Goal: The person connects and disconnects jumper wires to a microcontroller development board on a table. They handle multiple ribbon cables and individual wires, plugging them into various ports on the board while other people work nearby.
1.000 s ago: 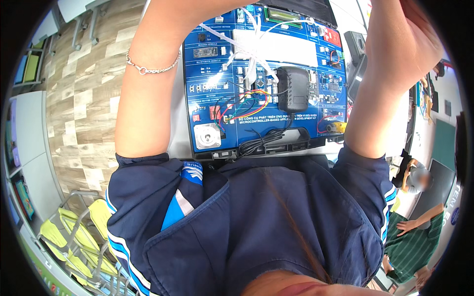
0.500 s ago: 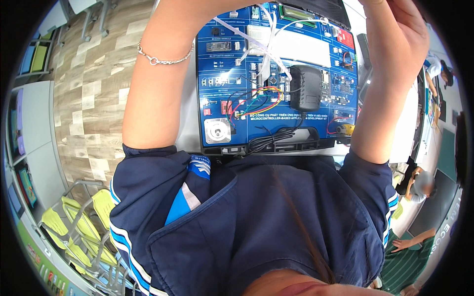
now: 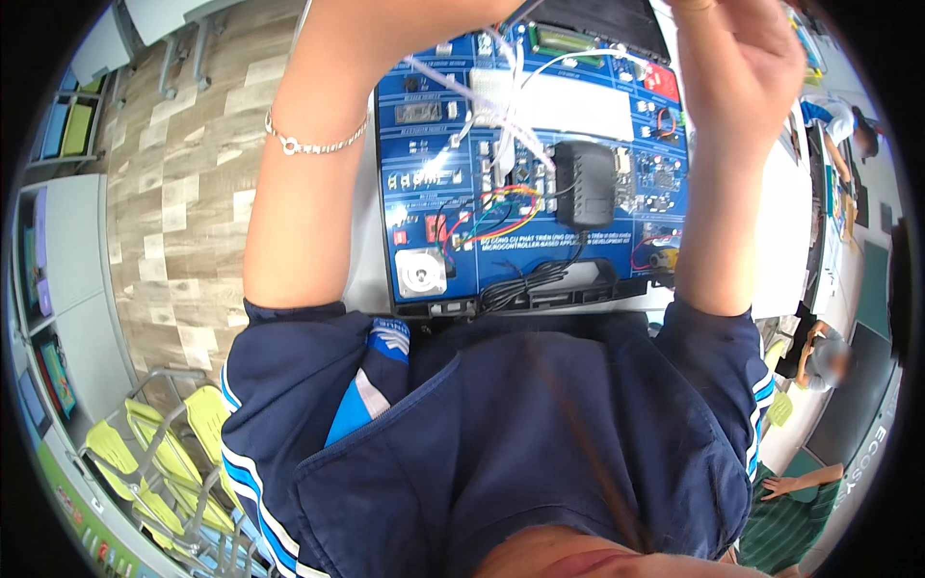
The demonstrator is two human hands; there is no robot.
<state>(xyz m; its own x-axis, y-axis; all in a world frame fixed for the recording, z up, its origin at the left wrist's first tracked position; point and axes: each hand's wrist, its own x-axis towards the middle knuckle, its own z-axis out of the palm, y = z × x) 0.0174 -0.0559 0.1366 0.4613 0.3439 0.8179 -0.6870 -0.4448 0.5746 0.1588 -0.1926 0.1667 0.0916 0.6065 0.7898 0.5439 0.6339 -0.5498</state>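
Observation:
My left hand point(image 3: 438, 21) reaches over the far left of a blue microcontroller kit board point(image 3: 453, 275), and the top edge of the picture cuts off its fingers. White ribbon wires point(image 3: 472, 91) run from close by that hand down to the middle of the board. My right hand point(image 3: 747, 63) is raised beyond the board's far right corner. Its fingers curl partly out of view at the top, so I cannot tell what either hand holds. A black power adapter point(image 3: 586, 183) lies on the board, its bundled cable point(image 3: 525, 287) at the near edge.
The board carries a white breadboard point(image 3: 568, 104), a small display point(image 3: 564, 41), a stepper motor point(image 3: 421, 274) and coloured jumper wires point(image 3: 501, 197). Its black case lid point(image 3: 617, 21) stands behind. Yellow-green chairs point(image 3: 159, 443) are at the lower left. Other people point(image 3: 795, 511) are at the right.
The board now appears slightly lower and to the left in the view. My right hand has shifted a little left. Both hands stay raised at the top edge.

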